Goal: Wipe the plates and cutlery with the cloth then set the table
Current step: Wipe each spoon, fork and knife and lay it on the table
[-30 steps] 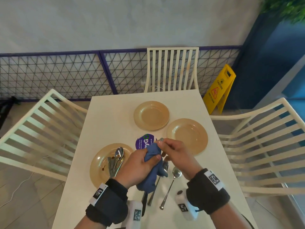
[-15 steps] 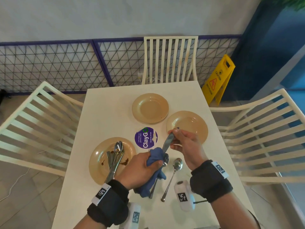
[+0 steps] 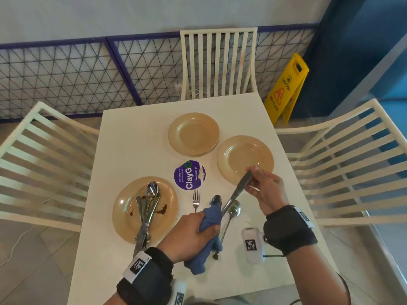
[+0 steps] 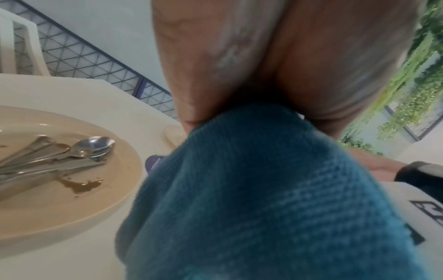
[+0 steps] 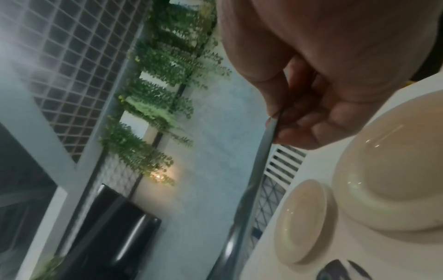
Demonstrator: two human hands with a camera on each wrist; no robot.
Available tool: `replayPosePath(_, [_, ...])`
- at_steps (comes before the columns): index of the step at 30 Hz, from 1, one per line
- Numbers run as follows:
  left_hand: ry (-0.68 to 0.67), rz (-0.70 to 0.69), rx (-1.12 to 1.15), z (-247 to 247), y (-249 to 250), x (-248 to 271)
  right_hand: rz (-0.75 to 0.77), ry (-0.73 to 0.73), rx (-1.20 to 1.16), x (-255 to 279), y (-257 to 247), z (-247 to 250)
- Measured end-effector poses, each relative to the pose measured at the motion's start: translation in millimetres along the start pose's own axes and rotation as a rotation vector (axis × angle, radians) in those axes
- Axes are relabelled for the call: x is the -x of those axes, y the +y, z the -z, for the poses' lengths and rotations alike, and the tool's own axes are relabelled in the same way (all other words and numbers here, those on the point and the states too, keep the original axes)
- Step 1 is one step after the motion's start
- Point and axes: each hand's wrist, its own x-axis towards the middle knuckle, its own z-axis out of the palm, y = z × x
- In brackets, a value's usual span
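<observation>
Left of the purple sticker (image 3: 189, 177): soiled plate (image 3: 123, 213) heaped with unwiped cutlery (image 3: 147, 214). Just below the sticker: fork (image 3: 196, 200) and two spoons (image 3: 231, 213) flat on the table (image 3: 132, 137). Below these, left hand (image 3: 191, 233) fisted round the blue cloth (image 3: 209, 234), cloth bunched on the knife (image 3: 236, 191) tip. Right of the sticker: right hand (image 3: 265, 190) pinching the handle end over a clean plate (image 3: 245, 159). Risks — thin pinch slipping under the cloth's pull, knife dropping onto the laid spoons; dangling cloth tail sweeping them askew.

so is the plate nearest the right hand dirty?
No. The plate by the right hand looks clean; the brown smears are on the left plate under the cutlery.
</observation>
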Motion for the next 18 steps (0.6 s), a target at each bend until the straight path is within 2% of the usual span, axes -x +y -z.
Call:
replayPosePath(3, [-0.055, 0.06, -0.115, 9, -22, 7, -0.008, 0.044, -0.013, -14, 12, 8])
replayPosePath(5, [-0.017, 0.132, -0.17, 19, -37, 15, -0.013, 0.088, 0.044, -22, 29, 11])
replayPosePath(9, [0.073, 0.243, -0.029, 40, -63, 32, -0.025, 0.111, 0.293, -40, 68, 12])
replayPosePath(13, [0.121, 0.28, 0.072, 55, -78, 46, -0.086, 0.095, 0.535, -61, 98, 14])
replayPosePath(18, [0.234, 0.343, 0.147, 62, -105, 62, -0.159, 0.139, 0.699, -75, 107, 0])
